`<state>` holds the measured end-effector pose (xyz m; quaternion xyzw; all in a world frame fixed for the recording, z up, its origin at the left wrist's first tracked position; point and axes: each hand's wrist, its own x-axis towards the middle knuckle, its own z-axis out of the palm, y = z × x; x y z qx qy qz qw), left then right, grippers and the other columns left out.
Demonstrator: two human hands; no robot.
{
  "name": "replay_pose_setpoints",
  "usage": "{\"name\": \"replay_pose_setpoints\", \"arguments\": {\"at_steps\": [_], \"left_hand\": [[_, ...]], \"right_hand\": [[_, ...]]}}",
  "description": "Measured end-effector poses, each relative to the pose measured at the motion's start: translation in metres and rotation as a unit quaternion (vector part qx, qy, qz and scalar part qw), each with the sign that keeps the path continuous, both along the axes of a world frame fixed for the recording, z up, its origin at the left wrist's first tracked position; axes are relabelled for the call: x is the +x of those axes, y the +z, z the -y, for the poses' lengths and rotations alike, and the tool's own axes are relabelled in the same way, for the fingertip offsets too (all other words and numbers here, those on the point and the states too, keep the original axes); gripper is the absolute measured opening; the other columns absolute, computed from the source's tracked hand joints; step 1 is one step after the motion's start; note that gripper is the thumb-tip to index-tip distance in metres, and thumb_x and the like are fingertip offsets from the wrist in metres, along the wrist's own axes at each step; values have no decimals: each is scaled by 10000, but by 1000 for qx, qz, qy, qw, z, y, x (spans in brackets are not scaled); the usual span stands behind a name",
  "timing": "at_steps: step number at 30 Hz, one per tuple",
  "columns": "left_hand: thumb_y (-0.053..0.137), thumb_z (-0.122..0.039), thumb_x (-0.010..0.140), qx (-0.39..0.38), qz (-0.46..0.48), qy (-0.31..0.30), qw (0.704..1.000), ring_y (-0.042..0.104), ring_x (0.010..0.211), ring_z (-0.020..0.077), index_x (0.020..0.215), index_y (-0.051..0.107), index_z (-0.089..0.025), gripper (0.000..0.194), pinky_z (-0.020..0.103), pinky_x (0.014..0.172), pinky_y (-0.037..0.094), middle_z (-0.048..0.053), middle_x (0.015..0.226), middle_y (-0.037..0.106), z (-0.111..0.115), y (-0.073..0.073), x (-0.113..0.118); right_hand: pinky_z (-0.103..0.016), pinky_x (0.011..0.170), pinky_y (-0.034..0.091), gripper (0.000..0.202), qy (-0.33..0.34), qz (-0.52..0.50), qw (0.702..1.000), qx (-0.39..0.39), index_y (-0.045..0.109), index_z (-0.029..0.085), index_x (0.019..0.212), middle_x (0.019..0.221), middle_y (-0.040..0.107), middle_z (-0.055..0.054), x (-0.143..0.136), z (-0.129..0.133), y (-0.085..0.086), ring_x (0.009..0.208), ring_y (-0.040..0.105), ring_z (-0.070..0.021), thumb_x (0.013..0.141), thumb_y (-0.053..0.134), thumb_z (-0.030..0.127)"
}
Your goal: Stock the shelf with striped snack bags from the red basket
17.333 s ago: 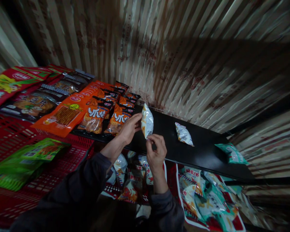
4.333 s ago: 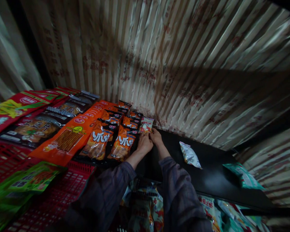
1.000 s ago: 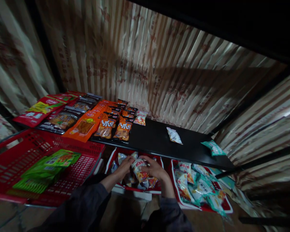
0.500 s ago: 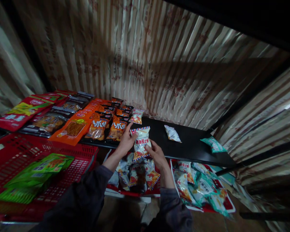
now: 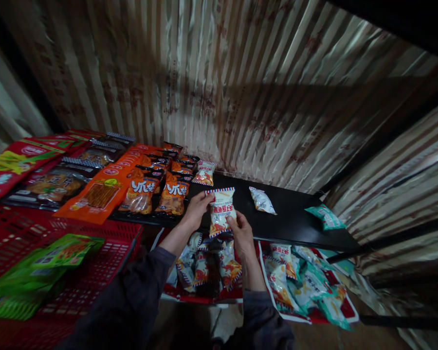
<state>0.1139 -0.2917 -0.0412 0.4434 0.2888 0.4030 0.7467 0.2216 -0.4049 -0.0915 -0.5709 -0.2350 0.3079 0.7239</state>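
A white snack bag [image 5: 222, 212] with red print and striped ends is held upright over the front part of a black shelf [image 5: 288, 221]. My left hand [image 5: 198, 210] pinches its upper left edge, and my right hand [image 5: 242, 233] grips its lower right side. Behind it, a similar white bag [image 5: 205, 173] rests on the shelf beside orange and black snack bags [image 5: 173, 193]. Farther right on the shelf lie a pale bag [image 5: 263, 200] and a teal bag [image 5: 325, 217].
Below the shelf are a box of white bags [image 5: 201, 267] and a box of white and teal bags [image 5: 310, 287]. A red basket [image 5: 126, 231] with green packets [image 5: 45, 265] stands at lower left. Orange, black and red packs [image 5: 102, 194] fill the shelf's left.
The view has shifted slightly. Both hands have moved a little to the right with the white bag, away from the similar bag behind it.
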Motion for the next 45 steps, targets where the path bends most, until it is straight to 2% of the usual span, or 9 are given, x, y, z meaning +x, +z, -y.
{"name": "replay_pose_setpoints", "arguments": {"at_steps": [3,6,11,15,23,30,37,41,45], "left_hand": [[801,-469,522,-6,41,50,998,553,654,123,713,630,-165,398,224,602,400,-4,700,642,-4,0,1],[798,-448,530,-6,66,84,994,539,647,115,724,631,-166,381,215,591,390,-23,671,626,-6,1,3],[788,-426,549,1,61,112,992,540,664,112,739,638,-162,358,213,617,396,-25,687,641,-1,0,4],[780,-440,548,-7,53,120,991,541,660,114,706,602,-165,363,214,618,400,-23,687,631,-1,1,2],[764,-489,536,-17,39,130,991,525,618,115,665,549,-178,400,224,604,384,-41,608,561,-7,1,3],[786,-442,494,-45,38,140,988,546,589,133,636,533,-183,389,249,596,393,-49,562,558,-15,0,-2],[803,-499,532,-16,73,45,996,623,713,165,804,620,-168,466,268,684,454,2,715,671,-9,5,-5],[824,-473,549,-14,20,-1,1000,658,840,208,903,636,-181,496,283,723,477,43,856,723,-2,6,-7],[839,-386,568,-6,-16,-53,998,677,857,224,1000,630,-192,517,292,720,494,47,886,738,1,3,-8]], "right_hand": [[-323,819,522,527,-28,-25,999,11,604,220,1074,965,720,-21,-2,-4,-7,868,662,-176,623,802,408],[-317,806,536,479,-2,-78,996,32,604,227,987,933,713,-11,-8,-8,-14,879,664,-168,597,829,394],[-260,704,539,412,20,-136,990,17,641,223,903,833,692,19,-19,-10,-16,749,644,-120,580,849,374],[-251,683,533,384,6,-140,990,23,657,210,844,828,690,16,-23,-9,-14,721,624,-109,553,853,367],[-223,594,537,366,11,-144,989,-1,616,193,690,604,590,59,-25,-8,-16,576,577,-85,495,883,352],[-222,568,534,321,61,-108,992,-2,644,184,739,621,630,44,-30,-6,-18,565,600,-96,571,854,358],[-214,561,536,357,35,-145,988,-25,654,185,736,604,641,40,-32,-11,-17,610,644,-117,504,881,334],[-235,600,552,328,6,-165,986,-2,658,192,735,661,668,25,-30,-13,-21,647,648,-121,526,874,321],[-261,618,569,325,-2,-165,986,15,665,201,763,699,683,19,-29,-15,-24,659,652,-130,539,868,322]]}}
